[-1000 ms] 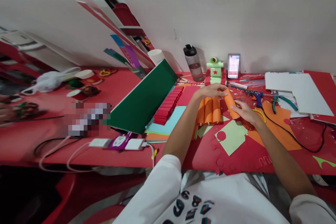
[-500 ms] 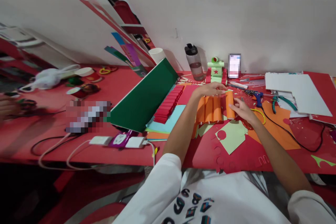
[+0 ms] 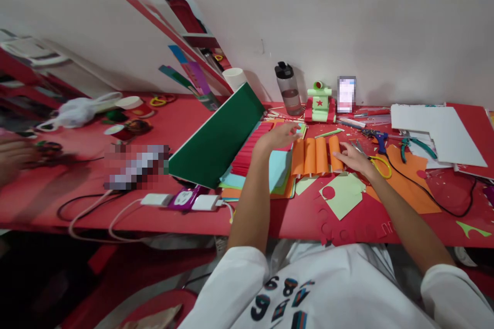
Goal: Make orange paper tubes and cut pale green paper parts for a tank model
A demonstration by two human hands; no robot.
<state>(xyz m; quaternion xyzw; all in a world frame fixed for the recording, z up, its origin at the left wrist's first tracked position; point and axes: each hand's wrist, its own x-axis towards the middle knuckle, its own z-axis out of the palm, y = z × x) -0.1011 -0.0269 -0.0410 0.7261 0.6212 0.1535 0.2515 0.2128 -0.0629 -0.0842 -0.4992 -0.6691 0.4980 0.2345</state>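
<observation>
Several orange paper rolls (image 3: 321, 157) lie side by side on the red table. My right hand (image 3: 353, 158) is at the rightmost orange paper roll (image 3: 335, 155), with its thumb on the roll and its fingers at the right edge. To the left of the rolls, my left hand (image 3: 278, 136) is above stacked coloured paper with its fingers apart, holding nothing. Partly behind that hand is a strip of folded red paper (image 3: 247, 151). Below the rolls lies a pale green paper sheet (image 3: 341, 198) with a round cut-out. A green and red paper model with a star (image 3: 320, 104) stands behind.
A green board (image 3: 216, 139) leans at the left. A bottle (image 3: 289, 90) and a phone (image 3: 346, 95) stand at the back. Yellow-handled scissors (image 3: 380, 166), a blue glue gun (image 3: 381, 140), pliers (image 3: 419, 148) and white board (image 3: 436, 133) lie right. Another person's hand (image 3: 15, 157) is far left.
My left hand has moved left, away from the top of the orange roll. The roll in my right hand now lies closer alongside the other rolls.
</observation>
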